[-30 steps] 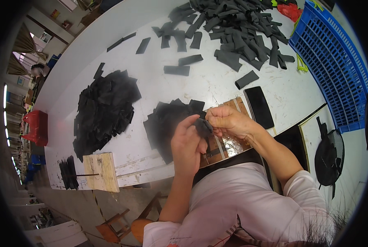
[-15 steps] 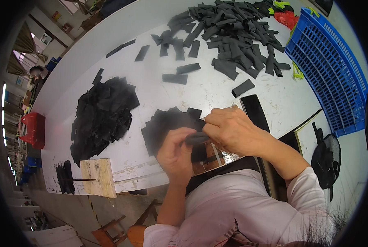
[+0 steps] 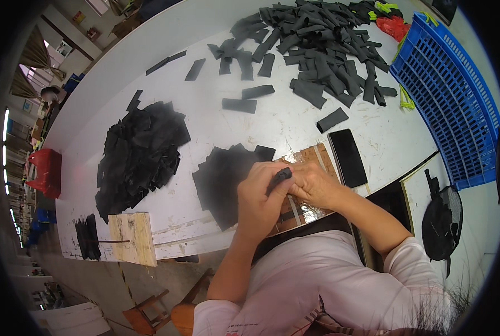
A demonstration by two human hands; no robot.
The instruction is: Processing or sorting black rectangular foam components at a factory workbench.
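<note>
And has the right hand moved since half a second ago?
Yes: against the phone, the right hand has shifted toward the shirt, uncovering the phone's near end.

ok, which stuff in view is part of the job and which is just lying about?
Likely the job:
- dark piece in the left hand, right hand close against it
- flat dark pile beside the left hand
- tube-shaped dark pieces

Probably just lying about:
- black phone
- round black mesh item
</note>
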